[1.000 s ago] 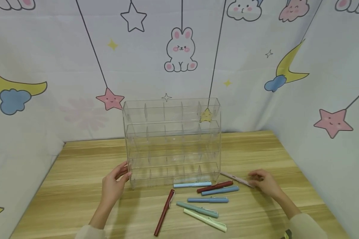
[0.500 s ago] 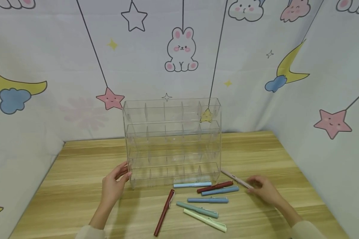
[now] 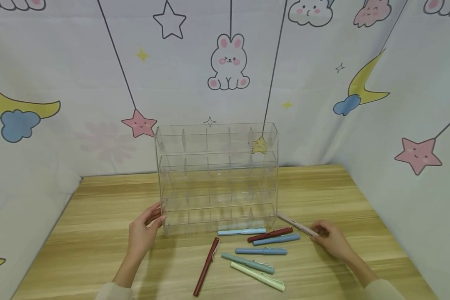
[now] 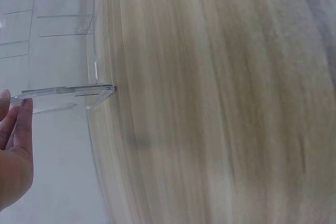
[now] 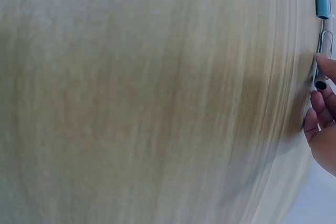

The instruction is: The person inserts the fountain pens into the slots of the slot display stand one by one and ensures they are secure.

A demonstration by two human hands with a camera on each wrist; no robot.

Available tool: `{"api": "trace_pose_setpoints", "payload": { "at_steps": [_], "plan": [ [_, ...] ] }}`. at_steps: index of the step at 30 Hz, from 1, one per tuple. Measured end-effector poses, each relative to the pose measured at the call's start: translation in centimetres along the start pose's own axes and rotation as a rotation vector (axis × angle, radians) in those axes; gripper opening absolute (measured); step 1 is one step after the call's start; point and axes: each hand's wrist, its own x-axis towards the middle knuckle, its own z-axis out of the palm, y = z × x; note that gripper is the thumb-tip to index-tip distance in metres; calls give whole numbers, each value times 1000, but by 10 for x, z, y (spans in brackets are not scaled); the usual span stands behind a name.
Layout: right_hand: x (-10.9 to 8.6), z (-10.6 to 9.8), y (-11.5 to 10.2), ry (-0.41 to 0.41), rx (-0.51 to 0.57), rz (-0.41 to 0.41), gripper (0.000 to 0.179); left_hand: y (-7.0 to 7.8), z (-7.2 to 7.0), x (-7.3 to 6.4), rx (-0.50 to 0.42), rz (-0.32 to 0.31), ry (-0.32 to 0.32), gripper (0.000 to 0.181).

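Note:
A clear acrylic rack (image 3: 219,160) with tiers of small compartments stands upright on the wooden table. At its lower left side my left hand (image 3: 144,231) grips the side panel (image 4: 68,92), thumb in front and fingers behind. Right of the rack, my right hand (image 3: 333,239) pinches the near end of a pale pinkish pen (image 3: 296,225) between thumb and fingers. That pen (image 5: 321,83) lies slanted, its far end close to the rack's lower right corner. In the right wrist view the hand (image 5: 326,124) is partly cut off by the frame edge.
Before the rack lie several pens: light blue (image 3: 241,231), dark red (image 3: 270,234), two blue ones (image 3: 276,239) (image 3: 261,251), green (image 3: 247,263), pale green (image 3: 257,276) and another dark red pen (image 3: 206,266). A patterned white cloth (image 3: 183,83) hangs behind the table.
My right hand has shifted slightly toward the front edge and now pinches the pinkish pen's end, which has tilted a little. The left hand and rack stay in place.

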Motion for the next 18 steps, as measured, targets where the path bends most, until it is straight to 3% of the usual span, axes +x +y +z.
{"api": "trace_pose_setpoints", "payload": {
  "at_steps": [5, 18],
  "plan": [
    [-2, -4, -2, 20, 28, -12, 26, -2, 0, 0, 5, 3, -3, 39],
    [-5, -24, -20, 1, 238, 3, 20, -2, -1, 0, 6, -4, 1, 39]
  ]
}}
